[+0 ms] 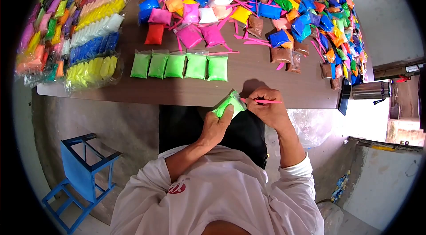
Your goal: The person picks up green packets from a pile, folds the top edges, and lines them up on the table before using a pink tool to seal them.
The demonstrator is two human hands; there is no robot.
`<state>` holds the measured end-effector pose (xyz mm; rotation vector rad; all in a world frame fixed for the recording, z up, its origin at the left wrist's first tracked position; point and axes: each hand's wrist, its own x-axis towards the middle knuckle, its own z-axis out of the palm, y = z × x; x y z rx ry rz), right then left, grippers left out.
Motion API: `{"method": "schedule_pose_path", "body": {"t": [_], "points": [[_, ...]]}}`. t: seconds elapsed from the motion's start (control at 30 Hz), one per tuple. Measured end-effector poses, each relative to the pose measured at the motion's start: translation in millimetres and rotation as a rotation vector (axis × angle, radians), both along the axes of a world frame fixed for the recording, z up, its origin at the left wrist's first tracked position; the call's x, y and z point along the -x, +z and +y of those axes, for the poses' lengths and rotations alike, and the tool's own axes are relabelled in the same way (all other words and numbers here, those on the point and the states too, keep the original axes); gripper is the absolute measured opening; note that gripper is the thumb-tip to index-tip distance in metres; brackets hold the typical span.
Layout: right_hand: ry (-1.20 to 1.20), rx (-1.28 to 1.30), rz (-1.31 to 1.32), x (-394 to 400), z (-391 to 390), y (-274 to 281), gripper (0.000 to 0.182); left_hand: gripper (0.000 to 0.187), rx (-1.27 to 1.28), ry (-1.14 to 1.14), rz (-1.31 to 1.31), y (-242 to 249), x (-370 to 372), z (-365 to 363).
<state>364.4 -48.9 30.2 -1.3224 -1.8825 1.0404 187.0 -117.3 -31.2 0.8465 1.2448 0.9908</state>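
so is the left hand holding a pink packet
No, the left hand holds a light green plastic packet; the right hand holds a thin pink stick.

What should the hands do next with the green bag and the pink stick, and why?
Probably slide the pink stick, pinched in the right hand, into the open top of the green bag held by the left hand; its tip already meets the bag's mouth.

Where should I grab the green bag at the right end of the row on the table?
Probably by its clear top strip, coming from the far side of the table. The green bag lies flat, its soft filled part toward the person, and another bag crowds its left side. Its right side is bare table, so pinching there works too.
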Motion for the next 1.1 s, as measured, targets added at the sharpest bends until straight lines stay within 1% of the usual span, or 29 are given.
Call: {"method": "schedule_pose_path", "body": {"t": [0.13, 0.23, 0.37, 0.47, 0.53, 0.57, 0.63, 0.67, 0.73, 0.83, 0.97, 1.03, 1.1], "points": [[-0.009, 0.051, -0.009, 1.2, -0.1, 4.8, 0.004, 0.037, 0.003, -0.007, 0.018, -1.0, 0.1, -0.2], [0.012, 0.003, -0.002, 0.9, 0.8, 0.2, 0.004, 0.037, -0.006, -0.004, 0.025, -2.3, -0.2, -0.1], [0.01, 0.016, -0.022, 1.5, 1.8, -0.2, 0.003, 0.038, -0.007, -0.007, 0.039, -3.8, -0.4, 0.1], [0.017, -0.034, -0.06, 6.5, 3.2, 1.7, 0.006, 0.038, -0.025, 0.007, 0.017, -2.5, -0.5, 0.2], [0.057, -0.217, -0.101, 9.7, 5.3, -0.4, 0.007, 0.038, 0.02, -0.011, 0.014, -2.4, 0.1, 0.4], [0.059, -0.217, -0.101, 11.0, 5.4, -2.6, 0.007, 0.038, 0.02, -0.01, 0.014, -2.7, 0.4, 0.4], [0.049, -0.325, -0.143, 13.7, 4.6, -7.2, 0.008, 0.038, 0.015, -0.013, 0.022, -3.9, 0.6, -0.1], [0.05, -0.325, -0.143, 15.7, 4.2, -7.3, 0.008, 0.038, 0.015, -0.012, 0.022, -3.8, 0.1, -0.2], [0.068, -0.42, -0.2, 19.7, 3.3, -7.6, 0.009, 0.037, 0.011, 0.015, -0.003, -3.4, -1.8, -0.2], [0.04, -0.447, -0.274, 24.2, 0.9, -10.9, 0.011, 0.036, 0.011, 0.013, -0.014, -5.5, -2.1, -0.3], [0.019, -0.472, -0.32, 35.0, -1.4, -1.4, 0.012, 0.035, 0.009, 0.015, -0.025, -3.3, -2.9, 0.0], [0.013, -0.536, -0.352, 38.2, 0.7, -0.2, 0.014, 0.033, -0.007, 0.035, -0.051, -3.0, -4.0, 0.0], [0.009, -0.489, -0.361, 37.7, 3.5, -1.7, 0.016, 0.033, 0.002, 0.027, -0.05, -6.6, -3.7, -0.3]]}}
